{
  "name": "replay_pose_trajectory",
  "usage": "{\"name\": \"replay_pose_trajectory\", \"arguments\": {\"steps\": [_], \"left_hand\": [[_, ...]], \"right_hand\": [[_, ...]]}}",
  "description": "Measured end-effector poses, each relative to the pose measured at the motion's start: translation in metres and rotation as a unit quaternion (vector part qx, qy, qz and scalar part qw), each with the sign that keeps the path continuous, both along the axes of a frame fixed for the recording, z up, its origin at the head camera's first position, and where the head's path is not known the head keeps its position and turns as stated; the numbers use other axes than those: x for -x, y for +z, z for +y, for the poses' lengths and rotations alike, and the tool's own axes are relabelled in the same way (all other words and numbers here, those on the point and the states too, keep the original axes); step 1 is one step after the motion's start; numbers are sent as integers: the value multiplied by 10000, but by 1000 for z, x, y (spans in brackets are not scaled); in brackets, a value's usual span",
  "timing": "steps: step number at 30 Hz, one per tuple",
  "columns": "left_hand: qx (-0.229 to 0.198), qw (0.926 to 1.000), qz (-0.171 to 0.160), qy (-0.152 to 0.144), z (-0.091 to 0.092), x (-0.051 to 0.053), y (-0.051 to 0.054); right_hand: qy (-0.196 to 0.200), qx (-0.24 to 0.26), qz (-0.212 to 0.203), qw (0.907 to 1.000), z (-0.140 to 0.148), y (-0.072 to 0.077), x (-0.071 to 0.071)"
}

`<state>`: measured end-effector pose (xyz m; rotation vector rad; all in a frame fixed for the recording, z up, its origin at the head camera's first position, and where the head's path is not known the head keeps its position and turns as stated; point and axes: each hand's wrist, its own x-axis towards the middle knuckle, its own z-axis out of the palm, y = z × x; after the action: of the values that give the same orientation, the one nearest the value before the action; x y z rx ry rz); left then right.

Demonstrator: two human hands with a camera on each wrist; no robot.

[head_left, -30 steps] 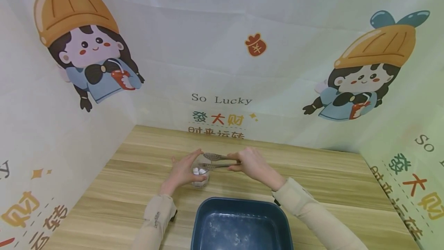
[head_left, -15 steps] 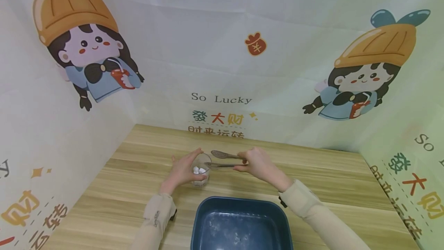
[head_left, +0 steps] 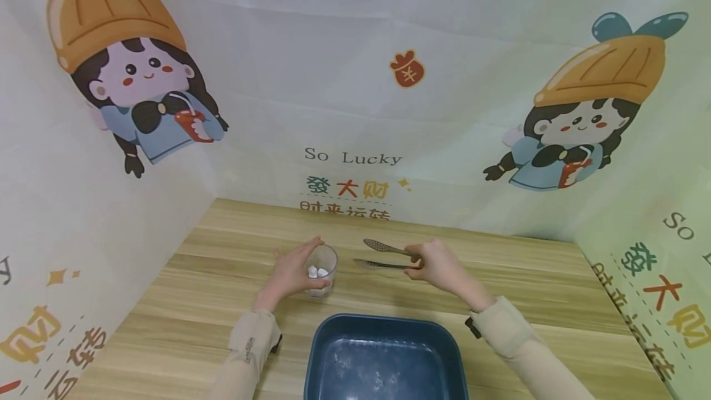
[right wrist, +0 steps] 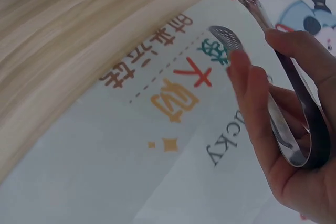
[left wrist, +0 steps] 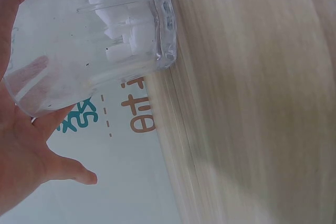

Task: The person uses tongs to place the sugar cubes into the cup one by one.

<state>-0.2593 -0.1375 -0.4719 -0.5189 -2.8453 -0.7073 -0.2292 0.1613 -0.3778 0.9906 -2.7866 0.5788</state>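
Note:
A clear glass (head_left: pixel 328 257) stands upright on the wooden table, left of centre. My left hand (head_left: pixel 289 275) grips it from the left, thumb on the near side and fingers behind. Several small white cubes (left wrist: pixel 128 27) fill its lower part, as the left wrist view shows. To the right, my right hand (head_left: pixel 441 268) holds metal tongs (head_left: pixel 383 246) by their arms, pointing left toward the glass. The arms of the tongs are spread, and nothing is seen between their perforated tips. Their bent end shows against the palm in the right wrist view.
A dark blue rectangular basin (head_left: pixel 314 350) sits at the table's front, nearer than the glass and cut off by the frame's lower edge. Printed cloth (head_left: pixel 461 159) hangs as walls behind and on both sides of the wooden table (head_left: pixel 528 301).
My right hand has drawn the tongs to the right, away from over the glass, and their tips have come clear of it. My left hand keeps its hold on the glass.

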Motion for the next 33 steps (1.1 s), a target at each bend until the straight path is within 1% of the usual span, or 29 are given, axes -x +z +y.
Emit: {"name": "replay_pose_trajectory", "arguments": {"steps": [2, 7, 14, 19, 28, 33], "left_hand": [[6, 10000, 0, 25, 0, 0, 0], [-10, 10000, 6, 19, 0, 0, -1], [-41, 10000, 14, -22, -1, 1, -1], [-41, 10000, -19, -28, -1, 0, -1], [5, 10000, 14, -52, -1, -1, 1], [63, 10000, -20, -35, 0, -1, 1]], "right_hand": [[-30, 106, -150, 9998, 7, 2, -2], [-190, 148, -198, 9995, 23, 7, -7], [-640, -63, -117, 9979, 43, 8, -13], [-844, -285, -75, 9960, 55, 9, -18], [-974, -474, -198, 9939, 71, 14, -25], [-977, -601, -83, 9934, 77, 14, -26]]}}
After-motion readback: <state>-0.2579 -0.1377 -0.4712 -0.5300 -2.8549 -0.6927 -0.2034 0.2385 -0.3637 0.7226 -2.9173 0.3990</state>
